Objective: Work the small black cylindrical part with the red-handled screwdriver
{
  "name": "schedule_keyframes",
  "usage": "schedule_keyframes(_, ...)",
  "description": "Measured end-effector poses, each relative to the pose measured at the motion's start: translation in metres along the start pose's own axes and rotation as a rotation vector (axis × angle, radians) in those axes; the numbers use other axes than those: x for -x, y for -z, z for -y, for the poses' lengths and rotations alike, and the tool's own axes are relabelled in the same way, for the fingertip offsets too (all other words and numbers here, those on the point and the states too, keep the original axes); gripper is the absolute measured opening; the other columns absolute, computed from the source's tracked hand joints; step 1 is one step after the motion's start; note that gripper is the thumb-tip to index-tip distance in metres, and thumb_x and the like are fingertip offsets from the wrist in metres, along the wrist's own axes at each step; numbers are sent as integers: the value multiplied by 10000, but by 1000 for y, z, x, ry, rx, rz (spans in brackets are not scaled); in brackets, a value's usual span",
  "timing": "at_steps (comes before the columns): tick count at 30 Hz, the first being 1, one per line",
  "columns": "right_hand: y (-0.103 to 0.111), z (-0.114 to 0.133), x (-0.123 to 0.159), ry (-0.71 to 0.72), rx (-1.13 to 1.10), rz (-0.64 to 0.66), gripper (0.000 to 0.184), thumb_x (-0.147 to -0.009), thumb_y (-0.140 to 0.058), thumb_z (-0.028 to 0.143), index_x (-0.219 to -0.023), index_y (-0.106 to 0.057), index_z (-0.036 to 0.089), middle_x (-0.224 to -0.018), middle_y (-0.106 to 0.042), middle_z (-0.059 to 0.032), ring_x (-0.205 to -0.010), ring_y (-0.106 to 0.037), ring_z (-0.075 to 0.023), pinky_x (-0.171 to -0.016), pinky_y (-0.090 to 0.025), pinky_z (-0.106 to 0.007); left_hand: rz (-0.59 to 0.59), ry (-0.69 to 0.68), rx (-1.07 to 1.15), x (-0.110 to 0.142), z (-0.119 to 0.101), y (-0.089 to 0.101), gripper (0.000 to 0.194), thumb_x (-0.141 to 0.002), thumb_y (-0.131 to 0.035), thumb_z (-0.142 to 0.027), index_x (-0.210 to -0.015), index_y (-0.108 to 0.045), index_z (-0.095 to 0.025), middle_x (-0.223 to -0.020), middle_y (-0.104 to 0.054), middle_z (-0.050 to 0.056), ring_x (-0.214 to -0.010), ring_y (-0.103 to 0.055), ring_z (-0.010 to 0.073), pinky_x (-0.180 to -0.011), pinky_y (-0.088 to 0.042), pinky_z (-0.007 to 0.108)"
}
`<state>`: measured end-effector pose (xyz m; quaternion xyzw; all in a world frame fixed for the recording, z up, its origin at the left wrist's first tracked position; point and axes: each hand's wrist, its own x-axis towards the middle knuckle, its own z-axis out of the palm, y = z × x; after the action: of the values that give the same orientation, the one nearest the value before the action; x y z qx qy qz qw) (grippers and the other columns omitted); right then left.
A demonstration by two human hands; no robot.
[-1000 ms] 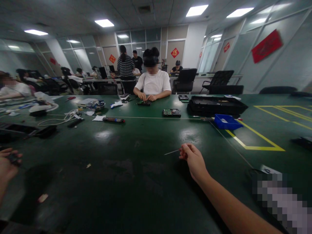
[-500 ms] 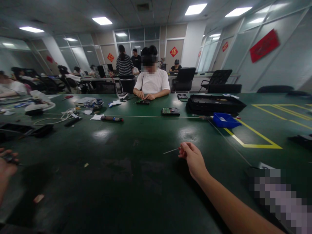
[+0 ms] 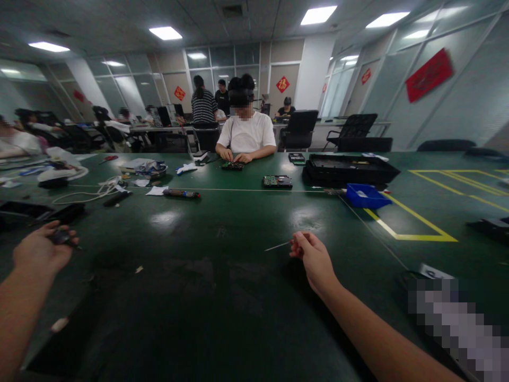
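Observation:
On the left, my left hand (image 3: 42,249), palm turned up, has its fingers closed around a small dark object (image 3: 61,237) with a narrow tip pointing right. Its kind is unclear. To the right of the middle, my right hand (image 3: 312,254) pinches a thin metal rod (image 3: 277,246). The rod's free end points left, above the green table (image 3: 191,318), and its other end disappears into my fingers. A wide gap separates my two hands.
Beyond my right hand lie a hard drive (image 3: 277,182), a blue bin (image 3: 366,196) and a long black tray (image 3: 350,171). A dark tool (image 3: 181,193) and a white cable (image 3: 93,193) are at the left. Opposite, a person in white (image 3: 246,135) handles a circuit-board device (image 3: 233,166).
My left hand has come in from the left edge towards the right, carrying the dark object. My right hand with the metal rod has stayed almost still.

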<state>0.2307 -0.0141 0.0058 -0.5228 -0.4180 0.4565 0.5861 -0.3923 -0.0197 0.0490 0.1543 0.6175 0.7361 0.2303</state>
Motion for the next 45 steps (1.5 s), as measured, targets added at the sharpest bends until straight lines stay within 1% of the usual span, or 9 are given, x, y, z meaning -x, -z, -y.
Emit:
schedule_keyframes(4, 0, 0, 1, -5, -5, -5, 274, -810, -715, 493, -811, -677, 222, -700, -630, -6, -630, -566, -164, -606, -510, -310, -3, 85, 65, 25, 0, -28, 214, -792, -411, 2, -895, -520, -150, -776, -494, 4, -638, -493, 131, -629, -463, 275)
schedule_keyframes(10, -1, 0, 0, 6, -1, -8, 272, -820, -709, 493, -814, -678, 223, -703, -634, -5, -632, -574, -164, -605, -506, -308, 219, 91, 133, 78, -2, -73, 334, -676, -464, 11, -957, -564, -139, -783, -524, 29, -653, -515, 156, -574, -428, 274)
schedule_keyframes(17, -1, -3, -1, 0, 13, -3, 274, -827, -704, 490, -827, -681, 216, -711, -634, -6, -637, -579, -158, -602, -511, -299, 391, 161, 275, 167, -4, -138, 324, -747, -468, -5, -1014, -582, -149, -811, -562, 41, -680, -551, 160, -646, -456, 310)
schedule_keyframes(20, -2, -2, -1, 5, 11, -7, 279, -815, -715, 492, -808, -677, 216, -693, -629, -2, -616, -573, -155, -590, -506, -298, 535, 174, 248, 214, -5, -161, 383, -700, -504, -35, -1040, -613, -173, -820, -560, 41, -666, -553, 159, -607, -429, 297)
schedule_keyframes(23, -2, 2, 1, 12, 29, -7, 278, -811, -718, 494, -803, -680, 218, -686, -629, -1, -617, -581, -161, -599, -506, -305, 798, 203, 216, 260, 5, -176, 419, -697, -546, -100, -1085, -637, -232, -884, -571, 56, -735, -576, 185, -657, -459, 346)
schedule_keyframes(29, -1, 3, 3, 53, 126, 34, 318, -849, -683, 522, -841, -689, 204, -695, -644, -13, -623, -578, -164, -626, -491, -318, 1206, -12, 41, 335, 62, -195, 272, -839, -495, -223, -1080, -610, -271, -979, -577, 106, -903, -579, 255, -850, -453, 483)
schedule_keyframes(34, -5, 10, 11, 104, 181, 58, 385, -841, -685, 565, -729, -645, 199, -606, -601, 2, -573, -547, -146, -593, -452, -297, 1278, -454, -372, 343, 105, -195, 520, -785, -644, -135, -1263, -534, -308, -1155, -566, 132, -1119, -531, 308, -1001, -374, 546)
schedule_keyframes(39, -9, 19, 20, 92, 164, 114, 367, -817, -720, 550, -734, -642, 201, -631, -631, -5, -559, -561, -145, -584, -477, -302, 1351, -568, -452, 320, 112, -197, 346, -835, -673, -163, -1156, -668, -294, -1188, -617, 124, -1159, -541, 315, -1022, -375, 565)
schedule_keyframes(45, -8, 16, 21, 146, -16, 112, 361, -816, -725, 536, -914, -700, 190, -809, -700, -44, -740, -661, -193, -734, -553, -361, 1277, -614, -497, 320, 111, -201, 487, -799, -753, -150, -1253, -661, -299, -1238, -659, 89, -1188, -556, 288, -1060, -387, 518)
